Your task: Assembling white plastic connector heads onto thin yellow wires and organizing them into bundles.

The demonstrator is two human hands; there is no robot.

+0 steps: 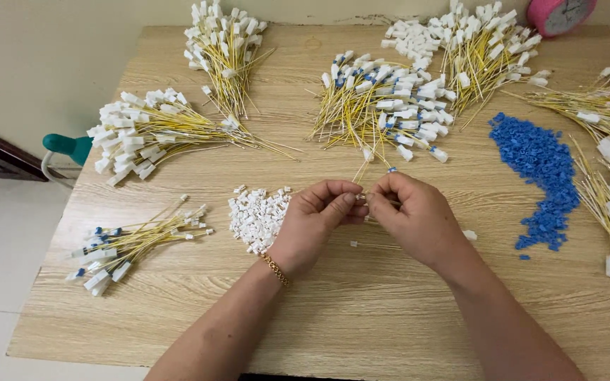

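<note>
Hands: left hand and right hand meet fingertip to fingertip above the middle of the pale wood-grain tabletop.
Left fingers: thumb and forefinger pinched together on the thin yellow wire, which rises from the pinch toward the far heaps.
Right fingers: curled and pressed together at the same spot; what they clamp is too small to tell, though a blue bit shows just above the knuckles.
Wrist: a gold chain bracelet circles the left one.
Near left hand: a small heap of loose white plastic connector housings, just beside the palm.
Near right hand: a long drift of small blue plastic pieces, a little apart.
Lower left: a bundle of yellow wires with white and blue ends.
Far side: several fanned bundles of yellow wires with white connectors.
Corner: a round pink clock, partly cut off.
</note>
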